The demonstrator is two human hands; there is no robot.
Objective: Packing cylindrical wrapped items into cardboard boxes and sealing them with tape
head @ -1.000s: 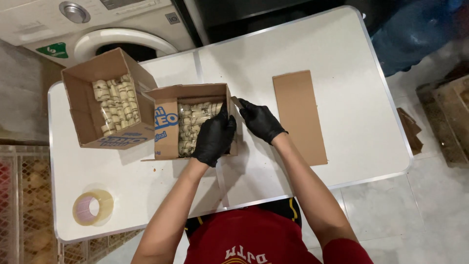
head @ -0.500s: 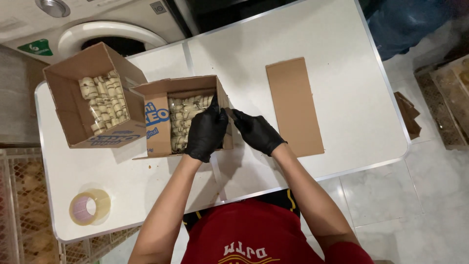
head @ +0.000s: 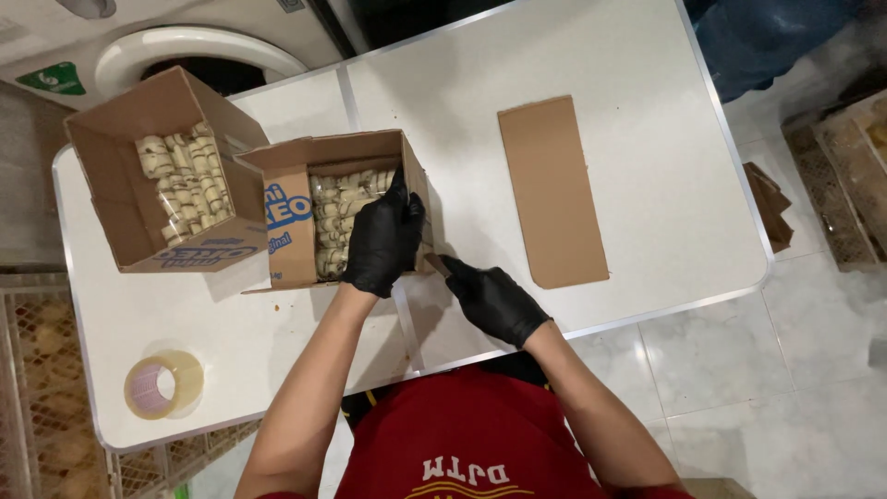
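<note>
An open cardboard box (head: 288, 226) stands in the middle of the white table (head: 637, 83), filled with several small clear-wrapped packets (head: 334, 220). My left hand (head: 383, 240), in a black glove, lies over the box's right wall with its fingers reaching inside against the packets. My right hand (head: 494, 300), also gloved, is at the box's near right corner, its fingertips pinching a small brown flap (head: 434, 263) there. A second open box (head: 115, 189) with similar packets (head: 180, 180) stands tilted to the left.
A flat cardboard sheet (head: 552, 189) lies on the table to the right. A roll of clear tape (head: 164, 383) sits at the near left corner. A washing machine (head: 185, 42) is behind the table, wire mesh (head: 32, 388) to the left, and crates (head: 845, 176) on the floor at right.
My right hand has slid from the box's top right edge down to its near right corner. My left hand stays on the box's right wall. The camera view has shifted a little.
</note>
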